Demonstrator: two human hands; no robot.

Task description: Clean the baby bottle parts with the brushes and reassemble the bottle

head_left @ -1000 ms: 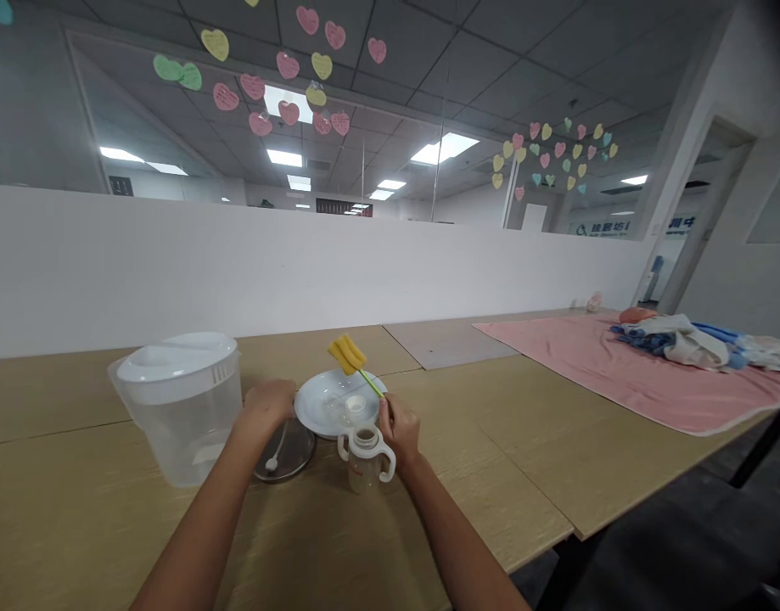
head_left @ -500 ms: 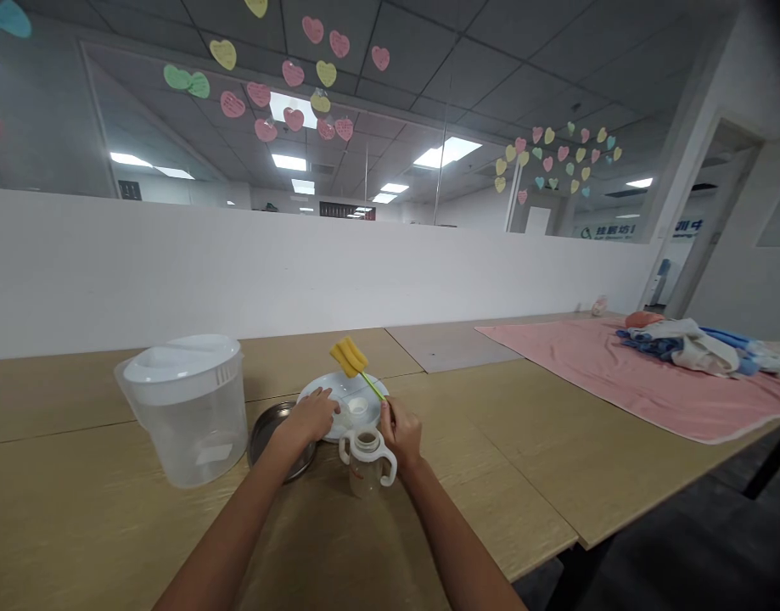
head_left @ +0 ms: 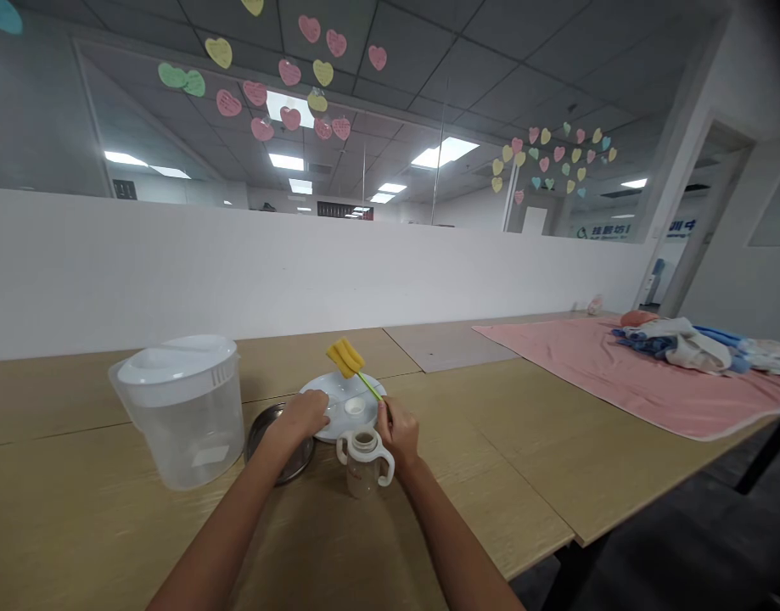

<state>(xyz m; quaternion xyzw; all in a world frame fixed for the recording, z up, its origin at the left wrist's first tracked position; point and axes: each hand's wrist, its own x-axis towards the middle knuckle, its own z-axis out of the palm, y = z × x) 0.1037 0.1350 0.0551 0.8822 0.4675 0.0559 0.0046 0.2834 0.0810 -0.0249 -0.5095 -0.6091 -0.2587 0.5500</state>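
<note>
My right hand [head_left: 399, 430] is closed round the green handle of a yellow sponge brush [head_left: 346, 357], whose head is raised over a white plate [head_left: 377, 388]. On the plate lies a small white ring-shaped part [head_left: 355, 406]. My left hand [head_left: 305, 414] is at the plate's left edge, above a round metal dish [head_left: 262, 424]; its fingers are curled, and what they hold, if anything, is hidden. A clear bottle with two white handles [head_left: 364, 462] stands upright and uncapped in front of the plate, between my forearms.
A large clear plastic bucket with a white lid [head_left: 189, 407] stands at the left. To the right a pink cloth [head_left: 606, 365] covers part of the table, with a pile of clothes [head_left: 688, 344] on it. A low white wall [head_left: 300, 271] runs behind the table.
My left hand has curled its fingers and drawn back slightly to the left from the middle of the plate. My right hand still holds the brush in nearly the same place.
</note>
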